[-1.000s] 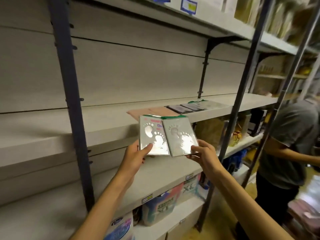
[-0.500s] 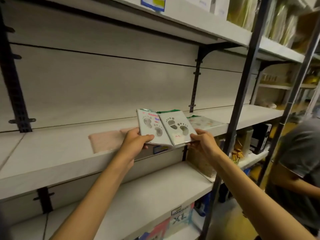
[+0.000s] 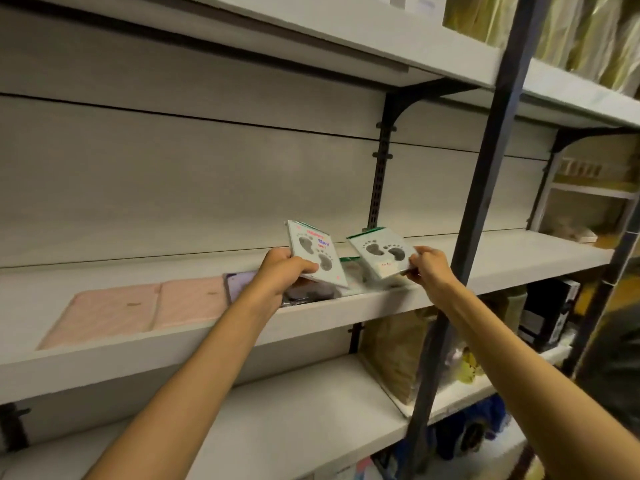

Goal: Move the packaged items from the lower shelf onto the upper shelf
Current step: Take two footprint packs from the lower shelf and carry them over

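- Head view: I see my left hand [image 3: 282, 271] gripping one footprint packet [image 3: 317, 252], tilted up above the upper shelf [image 3: 311, 317].
- My right hand [image 3: 427, 268] pinches a second footprint packet [image 3: 382, 254] just beside it, over other flat packets lying there.
- Two pink packets [image 3: 145, 306] lie flat further left.
- The lower shelf [image 3: 294, 403] shows bare white board; a dark post [image 3: 485, 188] stands in front, pale panels behind.

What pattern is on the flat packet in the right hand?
Two dark footprints on a pale front, green top edge; head view shows it.
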Motion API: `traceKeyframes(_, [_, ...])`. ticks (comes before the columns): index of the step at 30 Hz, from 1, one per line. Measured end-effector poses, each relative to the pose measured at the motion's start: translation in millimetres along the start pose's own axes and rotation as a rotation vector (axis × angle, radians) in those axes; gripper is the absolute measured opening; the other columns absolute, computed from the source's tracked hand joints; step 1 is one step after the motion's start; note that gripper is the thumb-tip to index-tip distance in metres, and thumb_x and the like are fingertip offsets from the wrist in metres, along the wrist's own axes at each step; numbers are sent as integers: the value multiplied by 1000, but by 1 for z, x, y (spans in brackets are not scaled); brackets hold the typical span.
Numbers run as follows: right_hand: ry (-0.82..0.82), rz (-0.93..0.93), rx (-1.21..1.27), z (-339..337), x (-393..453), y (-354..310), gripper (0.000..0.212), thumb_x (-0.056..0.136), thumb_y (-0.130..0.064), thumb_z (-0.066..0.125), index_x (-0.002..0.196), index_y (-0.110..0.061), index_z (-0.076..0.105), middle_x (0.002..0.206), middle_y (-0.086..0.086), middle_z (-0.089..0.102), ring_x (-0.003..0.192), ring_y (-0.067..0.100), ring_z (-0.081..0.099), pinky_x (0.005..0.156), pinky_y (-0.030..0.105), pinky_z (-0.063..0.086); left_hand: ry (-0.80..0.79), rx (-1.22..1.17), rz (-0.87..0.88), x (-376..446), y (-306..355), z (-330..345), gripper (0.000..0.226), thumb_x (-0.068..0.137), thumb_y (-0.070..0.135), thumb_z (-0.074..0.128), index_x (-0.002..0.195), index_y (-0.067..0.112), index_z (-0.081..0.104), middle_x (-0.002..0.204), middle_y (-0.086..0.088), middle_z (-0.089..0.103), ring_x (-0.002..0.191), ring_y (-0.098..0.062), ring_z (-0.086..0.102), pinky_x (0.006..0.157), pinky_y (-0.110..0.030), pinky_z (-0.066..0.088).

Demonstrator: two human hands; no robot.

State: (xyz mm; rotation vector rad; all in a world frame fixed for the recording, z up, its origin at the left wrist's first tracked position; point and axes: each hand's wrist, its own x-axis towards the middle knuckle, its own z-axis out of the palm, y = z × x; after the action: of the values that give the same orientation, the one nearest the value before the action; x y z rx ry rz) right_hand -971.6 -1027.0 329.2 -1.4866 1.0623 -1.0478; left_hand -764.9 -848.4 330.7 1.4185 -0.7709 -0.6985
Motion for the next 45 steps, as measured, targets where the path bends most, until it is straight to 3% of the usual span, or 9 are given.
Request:
traceKeyframes(4, [-3, -30, -87, -9, 26, 8, 35, 99, 3, 35, 130, 0, 51, 101, 10, 62, 78, 14, 61, 61, 23, 50, 56, 105, 4, 23, -6, 34, 27, 81, 1, 69, 108, 1, 71, 96, -11, 77, 85, -26, 75, 76, -37, 61])
traceKeyframes(7, [-21, -58, -183, -11, 42, 17, 41, 100, -5, 38, 141, -6, 44, 122, 13, 62, 97, 21, 64, 66, 24, 53, 82, 147, 5, 31, -10, 54, 34, 80, 3, 72, 114, 1, 69, 106, -12, 75, 93, -26, 73, 77, -35, 61])
traceKeyframes(11, [-49, -96, -294, -14, 53, 28, 41, 102, -11, 39, 144, -11, 41, 136, 14, 55, 112, 25, 59, 81, 30, 55, 106, 206, 4, 37, -14, 71, 37, 81, 6, 73, 116, 0, 66, 110, -12, 73, 90, -24, 71, 56, -25, 54])
traceKeyframes(13, [-33, -139, -385, -15, 55, 30, 40, 101, -11, 38, 141, -8, 43, 135, 14, 54, 110, 24, 57, 88, 34, 53, 142, 279, 22, 42, -16, 76, 40, 80, 10, 74, 119, 1, 67, 116, -10, 72, 98, -26, 70, 66, -27, 56])
traceKeyframes(15, [-12, -175, -506, -15, 57, 33, 36, 100, -11, 39, 134, -5, 49, 131, 16, 55, 111, 28, 57, 95, 42, 52, 195, 437, 50, 42, -16, 80, 41, 82, 15, 71, 121, 5, 66, 120, -6, 69, 107, -27, 65, 80, -30, 55])
traceKeyframes(20, [6, -252, -792, -18, 60, 47, 39, 98, -20, 45, 134, -6, 52, 135, 19, 47, 120, 35, 49, 104, 48, 44, 212, 832, 195, 39, -19, 84, 42, 87, 31, 60, 125, 14, 63, 126, -9, 67, 112, -32, 61, 78, -28, 44])
traceKeyframes(29, [-47, -329, -802, -21, 61, 58, 35, 99, -15, 41, 128, -8, 58, 128, 17, 50, 108, 33, 55, 98, 43, 47, 189, 1406, 191, 41, -36, 98, 66, 94, 65, 31, 139, 23, 56, 137, -19, 49, 125, -35, 40, 100, -46, 31])
traceKeyframes(35, [-52, -363, -799, -23, 61, 61, 38, 99, -11, 41, 133, -6, 55, 133, 18, 48, 113, 33, 54, 101, 41, 45, 175, 1488, 278, 41, -41, 104, 67, 96, 62, 26, 137, 22, 59, 134, -9, 51, 125, -29, 37, 97, -48, 29])
traceKeyframes(45, [-85, -409, -825, -16, 65, 59, 42, 98, -17, 44, 139, -7, 51, 141, 17, 45, 121, 33, 51, 103, 42, 43, 165, 1389, 318, 36, -45, 104, 65, 97, 61, 29, 138, 20, 58, 134, -11, 54, 123, -30, 39, 96, -46, 32])
